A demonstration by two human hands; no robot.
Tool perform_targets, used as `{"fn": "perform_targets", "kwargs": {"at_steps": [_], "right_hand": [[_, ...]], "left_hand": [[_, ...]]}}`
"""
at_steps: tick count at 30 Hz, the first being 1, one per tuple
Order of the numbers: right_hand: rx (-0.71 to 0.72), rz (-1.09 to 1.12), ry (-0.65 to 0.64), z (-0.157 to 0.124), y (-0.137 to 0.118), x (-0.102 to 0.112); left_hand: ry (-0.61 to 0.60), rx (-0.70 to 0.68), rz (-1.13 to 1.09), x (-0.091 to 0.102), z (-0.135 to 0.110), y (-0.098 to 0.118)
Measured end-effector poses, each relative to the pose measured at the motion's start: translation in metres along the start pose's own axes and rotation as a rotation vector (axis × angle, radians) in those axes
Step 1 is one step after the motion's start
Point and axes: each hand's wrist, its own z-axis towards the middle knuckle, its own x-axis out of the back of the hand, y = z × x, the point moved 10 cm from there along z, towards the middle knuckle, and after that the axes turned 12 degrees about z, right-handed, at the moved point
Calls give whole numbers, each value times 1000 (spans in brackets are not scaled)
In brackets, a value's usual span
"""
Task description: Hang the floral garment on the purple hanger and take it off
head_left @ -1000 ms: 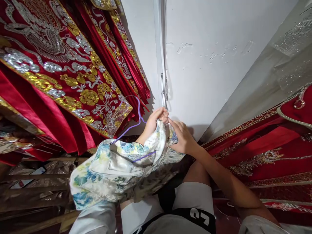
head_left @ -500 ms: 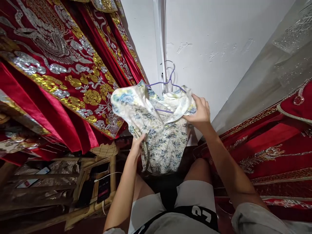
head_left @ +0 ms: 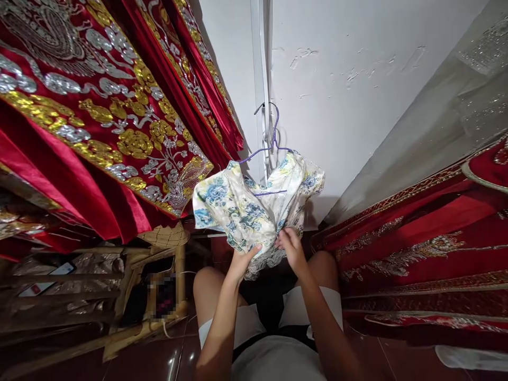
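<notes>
Having lowered the right hand from the sleeve, grips the blouse on the purple hanger by its lower front with that and the left hand, seemingly arranging it, probably needing gentle tension next.

Floral top up front, purple hanger inside its shoulders! The left hand has it by the lower front, thumb on the cloth; the right hand touches its lower right. Sequined red garments hang left of the top, beaded red cloth right, white wall behind.
</notes>
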Motion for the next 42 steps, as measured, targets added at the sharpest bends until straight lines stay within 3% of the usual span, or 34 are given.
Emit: {"fn": "perform_targets", "kwargs": {"at_steps": [3,7,9,11,12,13,14,16,18,19,23,27,29,33,36,40,42], "right_hand": [[-155,126,-201,-11,25,-35],[-115,139,-245,-6,10,-39],[-114,142,-220,-6,4,-35],[-153,158,-189,-8,5,-32],[-182,168,-185,-10,7,-33],[-210,175,-193,-13,10,-35],[-235,178,-214,-15,11,-38],[-274,171,-268,-18,13,-46],[-301,156,-314,-19,10,-52],[-309,152,-327,-17,6,-53],[-262,172,-252,14,-36,-44],[-93,193,-108,71,-119,-34],[-20,268,-107,93,-157,-40],[47,314,-116,105,-188,-51],[99,273,-175,89,-188,-54],[141,185,-233,68,-188,-56],[160,146,-243,66,-190,-58]], "left_hand": [[-29,-8,28,-2,-6,4],[41,-66,104,10,-9,10],[243,-157,160,27,-14,17],[590,-368,257,49,-34,36],[739,-495,329,52,-48,47],[814,-614,412,46,-58,57],[788,-706,495,33,-60,63],[534,-757,582,-3,-47,63],[306,-671,517,-29,-30,52],[258,-611,458,-35,-24,46],[218,-498,351,-46,-15,40],[160,-507,420,-57,-14,43],[125,-530,474,-64,-13,43],[-24,-576,558,-84,-7,49],[-74,-639,546,-89,-3,87],[78,-888,478,-79,-8,193],[111,-999,561,-86,-10,239]]}}
